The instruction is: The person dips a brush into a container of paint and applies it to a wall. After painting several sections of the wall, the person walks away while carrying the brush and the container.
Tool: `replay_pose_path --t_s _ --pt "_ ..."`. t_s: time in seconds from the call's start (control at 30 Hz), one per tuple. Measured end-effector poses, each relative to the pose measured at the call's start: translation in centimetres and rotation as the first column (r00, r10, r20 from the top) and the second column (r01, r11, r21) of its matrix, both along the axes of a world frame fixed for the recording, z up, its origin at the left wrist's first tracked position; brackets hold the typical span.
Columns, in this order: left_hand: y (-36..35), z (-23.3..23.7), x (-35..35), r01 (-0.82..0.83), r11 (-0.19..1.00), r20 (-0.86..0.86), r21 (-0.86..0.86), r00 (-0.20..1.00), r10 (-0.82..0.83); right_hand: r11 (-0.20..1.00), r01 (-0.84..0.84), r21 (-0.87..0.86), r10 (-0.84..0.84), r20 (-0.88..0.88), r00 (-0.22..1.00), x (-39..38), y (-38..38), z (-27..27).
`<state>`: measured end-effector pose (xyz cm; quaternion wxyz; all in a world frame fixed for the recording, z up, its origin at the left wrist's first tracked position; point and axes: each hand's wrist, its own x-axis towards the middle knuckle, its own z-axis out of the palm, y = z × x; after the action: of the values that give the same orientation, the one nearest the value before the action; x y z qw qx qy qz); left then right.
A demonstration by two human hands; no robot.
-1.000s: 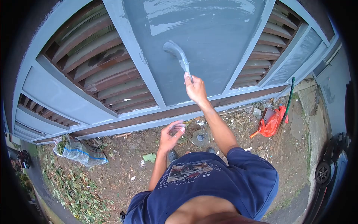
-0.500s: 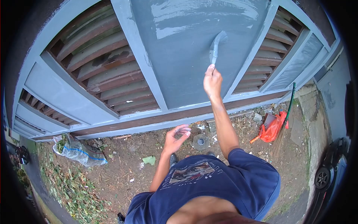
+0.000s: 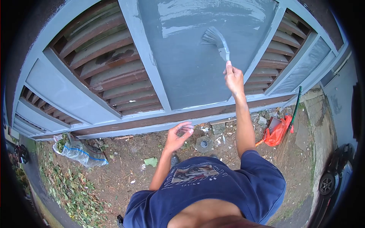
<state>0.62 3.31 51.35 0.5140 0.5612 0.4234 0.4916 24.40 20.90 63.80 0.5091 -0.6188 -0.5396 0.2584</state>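
Observation:
My right hand (image 3: 234,78) is raised and grips the handle of a paintbrush (image 3: 218,40) coated in grey paint. Its bristles press against the flat grey panel (image 3: 190,64) of a gate, just under a band of wet, shiny paint. My left hand (image 3: 177,136) hangs low in front of my body, holding nothing, fingers loosely curled and apart, above the dirt ground. Slatted brown sections (image 3: 102,72) with partly grey slats flank the panel on both sides.
On the dirt lie a clear plastic bag of leaves (image 3: 78,150) at left, a round metal fitting (image 3: 204,143) by my feet, an orange bag (image 3: 278,129) and a green-handled broom (image 3: 292,114) at right. A dark vehicle's wheel (image 3: 326,183) shows far right.
My right hand swept the brush from the panel's middle up and to the right, then turned the bristles leftward. My left hand stayed low, shifting slightly.

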Motion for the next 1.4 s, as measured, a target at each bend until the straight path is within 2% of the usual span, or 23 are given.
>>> replay_pose_path --t_s 0.1,0.2,0.27,0.33,0.43,0.5,0.57,0.6,0.67,0.73,0.77,0.8,0.93,1.0,1.07,1.13,1.23,1.27,1.3,1.33,1.4 --pt "0.1 0.5 0.2 0.008 1.000 0.004 0.015 1.000 -0.008 0.964 0.266 0.027 -0.266 0.010 0.964 5.0 1.1 -0.3" --pt "-0.7 0.2 0.2 -0.011 1.000 0.024 0.008 1.000 0.011 0.889 0.448 0.094 -0.449 -0.005 0.893 8.3 1.5 -0.7" --pt "-1.1 -0.6 0.2 -0.017 1.000 0.044 0.003 0.999 0.017 0.876 0.466 0.122 -0.473 0.031 0.880 7.4 1.2 -0.3" --pt "-1.5 -1.4 0.1 -0.032 0.999 0.031 -0.010 0.999 0.032 0.902 0.329 0.278 -0.391 0.210 0.896 3.7 0.8 -0.4" --pt "-1.7 -1.6 0.2 -0.029 0.999 0.022 -0.013 0.999 0.029 0.950 0.116 0.289 -0.164 0.146 0.976 -3.5 -1.3 0.7" --pt "-1.8 -0.9 0.2 -0.025 0.999 0.015 -0.033 1.000 0.025 0.967 -0.085 0.240 0.055 0.131 0.990 -8.0 -3.2 1.1" --pt "-2.0 -0.8 0.3 -0.016 0.998 0.005 -0.053 1.000 0.016 0.956 -0.267 0.122 0.245 0.170 0.955 -11.5 -4.3 0.6" --pt "-1.9 -1.0 0.3 -0.019 0.999 0.004 -0.045 1.000 0.020 0.922 -0.351 0.164 0.329 0.147 0.933 -12.6 -4.6 0.7" --pt "-1.8 -1.0 0.4 -0.021 0.999 0.003 -0.036 1.000 0.021 0.913 -0.388 0.124 0.371 0.137 0.918 -12.6 -4.0 0.3" --pt "-1.9 -0.7 0.5 -0.025 0.999 -0.002 -0.037 1.000 0.025 0.948 -0.294 0.119 0.276 0.142 0.950 -9.4 -3.0 0.2" --pt "-1.9 -0.7 0.6 -0.020 0.999 -0.001 -0.038 1.000 0.020 0.973 -0.192 0.127 0.167 0.187 0.968 -7.0 -2.5 0.3" --pt "-1.8 -0.8 0.8 -0.004 0.999 0.013 -0.046 1.000 0.005 0.988 -0.130 0.088 0.115 0.154 0.981 -4.3 -2.3 0.6" --pt "-1.3 -0.9 1.3 0.043 0.999 -0.017 -0.017 0.999 -0.044 0.962 0.242 0.126 -0.267 0.253 0.930 6.8 -0.9 -1.7" --pt "-1.1 -0.8 1.5 0.052 0.998 -0.010 -0.019 0.999 -0.052 0.936 0.332 0.120 -0.352 0.261 0.899 9.9 -0.8 -2.4" --pt "-1.0 -0.8 1.8 0.060 0.998 -0.003 -0.025 0.998 -0.060 0.936 0.340 0.092 -0.352 0.262 0.898 8.9 -1.1 -2.5" --pt "-0.9 -1.2 2.0 0.079 0.997 -0.025 0.015 0.997 -0.079 0.961 0.245 0.126 -0.270 0.255 0.928 4.9 -1.1 -3.6" --pt "-1.4 -0.7 2.1 0.068 0.998 -0.033 0.008 0.997 -0.068 0.988 0.004 0.155 -0.026 0.144 0.989 -4.3 -2.3 -3.5" --pt "-1.6 -0.8 1.9 0.062 0.998 -0.037 0.007 0.997 -0.061 0.992 -0.075 0.105 0.063 0.115 0.991 -7.1 -3.1 -2.9" --pt "-1.9 -1.1 1.8 0.050 0.999 -0.015 0.007 0.999 -0.050 0.976 -0.157 0.149 0.140 0.115 0.983 -9.5 -3.7 -2.8" --pt "-2.0 -1.4 1.5 0.038 0.999 0.008 0.011 0.999 -0.039 0.956 -0.267 0.118 0.253 0.126 0.959 -11.3 -3.9 -3.1" --pt "-2.1 -2.0 1.2 0.018 1.000 0.019 0.006 1.000 -0.018 0.920 -0.384 0.077 0.368 0.160 0.916 -13.7 -5.2 -1.9"
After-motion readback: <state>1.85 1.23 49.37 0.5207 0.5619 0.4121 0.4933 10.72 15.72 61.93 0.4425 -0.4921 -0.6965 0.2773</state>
